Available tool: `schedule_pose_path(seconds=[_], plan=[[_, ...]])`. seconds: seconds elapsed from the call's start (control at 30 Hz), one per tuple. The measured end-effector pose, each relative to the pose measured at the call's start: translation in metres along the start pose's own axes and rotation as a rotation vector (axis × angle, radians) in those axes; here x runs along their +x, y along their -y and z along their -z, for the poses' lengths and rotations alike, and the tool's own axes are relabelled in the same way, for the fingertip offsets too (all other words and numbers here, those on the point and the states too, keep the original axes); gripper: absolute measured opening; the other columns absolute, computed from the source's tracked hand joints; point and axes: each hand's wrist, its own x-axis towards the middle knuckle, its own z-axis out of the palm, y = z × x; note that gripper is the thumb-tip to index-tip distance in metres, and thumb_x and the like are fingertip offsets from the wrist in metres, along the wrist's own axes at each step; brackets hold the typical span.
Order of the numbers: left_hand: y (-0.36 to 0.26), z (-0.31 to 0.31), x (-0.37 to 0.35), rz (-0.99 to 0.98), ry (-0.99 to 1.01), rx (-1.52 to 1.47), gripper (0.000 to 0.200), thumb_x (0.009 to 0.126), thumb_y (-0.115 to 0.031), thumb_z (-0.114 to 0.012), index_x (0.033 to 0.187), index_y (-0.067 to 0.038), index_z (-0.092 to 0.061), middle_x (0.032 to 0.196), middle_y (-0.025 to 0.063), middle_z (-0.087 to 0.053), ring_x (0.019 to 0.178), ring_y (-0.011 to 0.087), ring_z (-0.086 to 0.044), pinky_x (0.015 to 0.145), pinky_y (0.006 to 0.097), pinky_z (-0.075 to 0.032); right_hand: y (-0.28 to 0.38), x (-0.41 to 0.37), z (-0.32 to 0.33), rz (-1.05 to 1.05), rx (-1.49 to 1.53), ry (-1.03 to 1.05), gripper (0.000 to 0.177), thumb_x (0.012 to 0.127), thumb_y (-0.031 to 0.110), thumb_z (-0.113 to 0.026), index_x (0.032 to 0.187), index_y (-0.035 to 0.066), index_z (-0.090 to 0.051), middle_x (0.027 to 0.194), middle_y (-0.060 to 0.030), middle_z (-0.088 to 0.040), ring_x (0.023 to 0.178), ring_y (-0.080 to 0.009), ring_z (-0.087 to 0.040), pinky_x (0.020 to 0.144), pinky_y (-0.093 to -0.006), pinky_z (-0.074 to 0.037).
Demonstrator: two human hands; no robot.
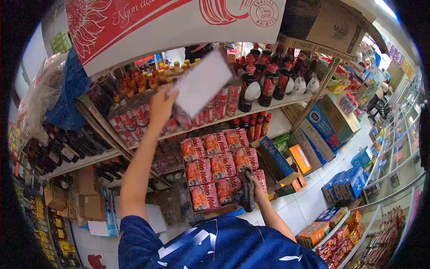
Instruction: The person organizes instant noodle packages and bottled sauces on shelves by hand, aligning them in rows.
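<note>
My left hand [161, 105] is raised to the middle shelf and grips a flat white packet [201, 83] by its lower left corner. The packet is tilted in front of rows of red-labelled jars [134, 119]. My right hand [255, 184] is lower, closed on a dark grey cloth [245, 188] that hangs against a stack of red and orange snack packs [215, 166] on the lower shelf. My arms come out of a blue patterned shirt.
Dark sauce bottles [268, 83] with red caps stand on the shelf to the right. A large red and white box [170, 27] sits on top. Blue cartons [345, 184] stand on the tiled floor at right. Brown boxes [85, 197] lie at lower left.
</note>
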Motion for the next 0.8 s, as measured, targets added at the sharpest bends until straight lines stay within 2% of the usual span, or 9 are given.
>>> schedule_pose_path(seconds=[0.07,0.1,0.27,0.37,0.43,0.5,0.63,0.7,0.8], plan=[[-0.005,-0.006,-0.047,0.201,0.093,-0.181,0.031,0.077,-0.013,-0.058,0.103,0.004,-0.056,0.095,0.0117,-0.061,0.086,0.0169,-0.056,0.077,0.0288,-0.043,0.028,-0.017,-0.020,0.255,-0.284,-0.037,0.049,0.079,0.029,-0.052,0.122,0.009,-0.041,0.109,-0.0054,-0.053,0.093,-0.0179,-0.053,0.081,-0.0304,-0.042],[0.008,-0.017,-0.074,0.371,0.107,-0.363,0.032,0.077,-0.011,-0.059,0.105,0.004,-0.055,0.095,0.0098,-0.060,0.084,0.0161,-0.055,0.076,0.0286,-0.043,0.007,0.018,0.030,0.327,-0.258,0.011,0.052,0.078,0.026,-0.054,0.124,0.008,-0.039,0.113,-0.0052,-0.050,0.098,-0.0172,-0.051,0.082,-0.0284,-0.041],[0.092,-0.089,-0.211,1.117,0.388,-0.817,0.016,0.076,-0.006,-0.055,0.092,-0.006,-0.056,0.078,0.0056,-0.056,0.066,0.0155,-0.054,0.054,0.0280,-0.043,0.068,-0.008,-0.039,0.388,-0.399,-0.173,0.051,0.078,0.018,-0.055,0.124,0.004,-0.039,0.110,-0.0052,-0.053,0.097,-0.0187,-0.053,0.083,-0.0302,-0.041],[0.129,-0.117,-0.266,1.404,0.397,-0.957,0.046,0.076,0.000,-0.048,0.120,-0.012,-0.043,0.079,0.0069,-0.055,0.060,0.0167,-0.053,0.052,0.0300,-0.045,0.049,0.022,-0.062,0.686,-1.105,-0.015,0.042,0.077,0.018,-0.057,0.114,0.000,-0.048,0.111,-0.0156,-0.054,0.097,-0.0231,-0.054,0.086,-0.0318,-0.040],[0.136,-0.121,-0.281,1.325,0.390,-1.023,0.050,0.076,0.002,-0.046,0.123,-0.012,-0.040,0.081,0.0073,-0.056,0.060,0.0165,-0.054,0.051,0.0289,-0.046,0.019,0.023,-0.090,0.594,-1.493,0.146,0.041,0.074,0.022,-0.059,0.112,0.008,-0.051,0.099,-0.0175,-0.055,0.086,-0.0338,-0.056,0.075,-0.0402,-0.044],[0.135,-0.117,-0.284,1.237,0.377,-1.080,0.054,0.075,0.004,-0.045,0.126,-0.012,-0.036,0.083,0.0077,-0.057,0.060,0.0163,-0.055,0.050,0.0278,-0.047,-0.014,0.021,-0.105,0.656,-1.787,0.353,0.037,0.076,0.023,-0.053,0.112,0.014,-0.051,0.091,-0.0142,-0.054,0.074,-0.0335,-0.058,0.064,-0.0435,-0.046],[0.138,-0.119,-0.289,1.207,0.373,-1.078,0.051,0.075,0.007,-0.046,0.123,-0.007,-0.037,0.089,0.0094,-0.058,0.067,0.0180,-0.060,0.052,0.0259,-0.051,-0.001,0.053,-0.097,0.669,-1.849,0.263,0.031,0.078,0.022,-0.050,0.108,0.018,-0.053,0.087,-0.0137,-0.055,0.070,-0.0316,-0.058,0.058,-0.0424,-0.047],[0.143,-0.126,-0.294,1.101,0.379,-1.067,0.048,0.075,0.006,-0.047,0.121,-0.004,-0.037,0.089,0.0098,-0.058,0.068,0.0189,-0.060,0.054,0.0270,-0.052,0.023,0.076,-0.092,0.614,-1.923,-0.070,0.033,0.074,0.023,-0.055,0.106,0.015,-0.056,0.086,-0.0132,-0.057,0.071,-0.0308,-0.058,0.060,-0.0406,-0.047],[0.143,-0.123,-0.291,1.148,0.371,-1.079,0.049,0.076,0.006,-0.047,0.122,-0.004,-0.035,0.090,0.0114,-0.057,0.069,0.0197,-0.060,0.054,0.0283,-0.052,0.022,0.087,-0.091,0.626,-1.731,-0.002,0.034,0.075,0.023,-0.055,0.107,0.013,-0.055,0.086,-0.0159,-0.057,0.075,-0.0336,-0.057,0.065,-0.0426,-0.046]])
